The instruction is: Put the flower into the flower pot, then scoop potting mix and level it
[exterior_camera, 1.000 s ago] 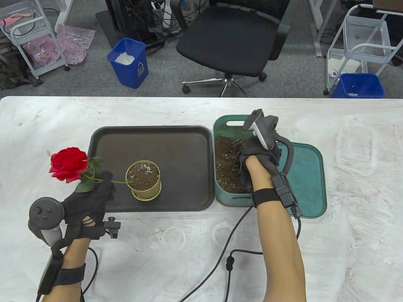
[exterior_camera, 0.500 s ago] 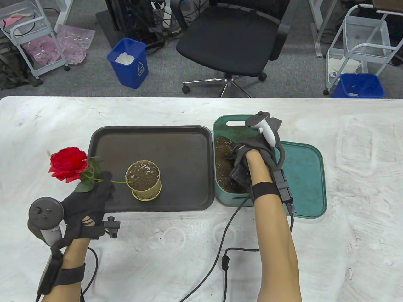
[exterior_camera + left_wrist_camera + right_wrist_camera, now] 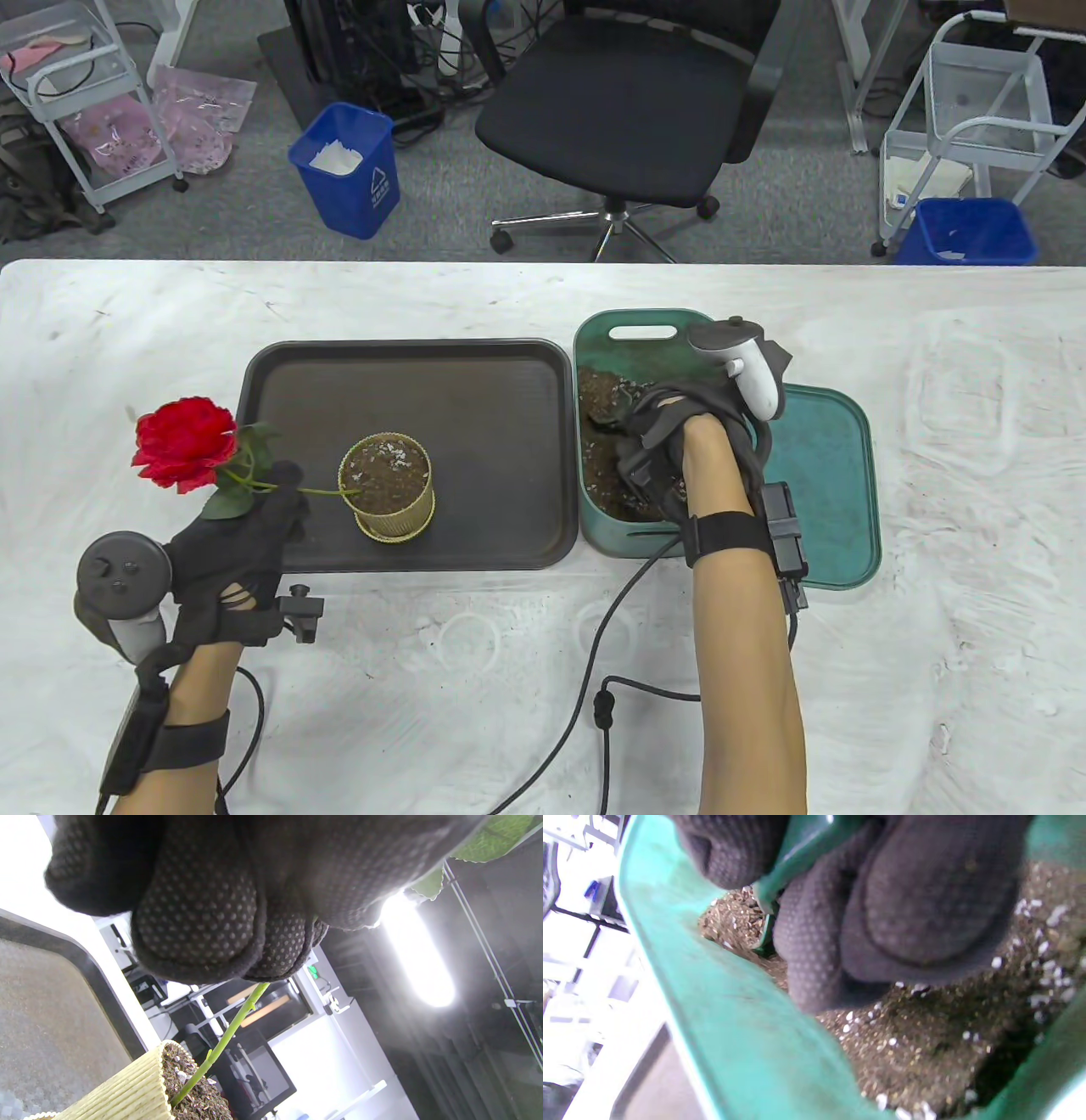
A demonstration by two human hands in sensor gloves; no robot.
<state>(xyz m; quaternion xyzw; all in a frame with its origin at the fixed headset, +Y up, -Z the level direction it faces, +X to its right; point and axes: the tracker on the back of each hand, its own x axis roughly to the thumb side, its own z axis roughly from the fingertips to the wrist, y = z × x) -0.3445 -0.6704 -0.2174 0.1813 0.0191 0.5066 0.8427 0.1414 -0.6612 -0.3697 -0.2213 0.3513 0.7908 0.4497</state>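
Note:
A red rose (image 3: 185, 443) leans left of the ribbed yellow pot (image 3: 388, 488), its green stem (image 3: 225, 1039) running down into the pot's soil. My left hand (image 3: 284, 492) grips that stem just left of the pot (image 3: 123, 1090). My right hand (image 3: 649, 441) is down inside the green bin (image 3: 594, 340), over the brown potting mix (image 3: 601, 465). In the right wrist view its fingers (image 3: 925, 899) curl round a green scoop handle (image 3: 793, 853) with the blade dug into the mix (image 3: 925, 1035). The scoop's blade is mostly hidden.
The pot stands on a black tray (image 3: 475, 382) beside the bin. The bin's green lid (image 3: 827, 475) lies flat to its right. A black cable (image 3: 611, 645) trails across the white table near me. An office chair (image 3: 628, 110) stands beyond the far edge.
My right hand has rolled over inside the bin, its tracker swinging right, and a hollow has opened in the mix at the far end. The left hand and rose have not moved.

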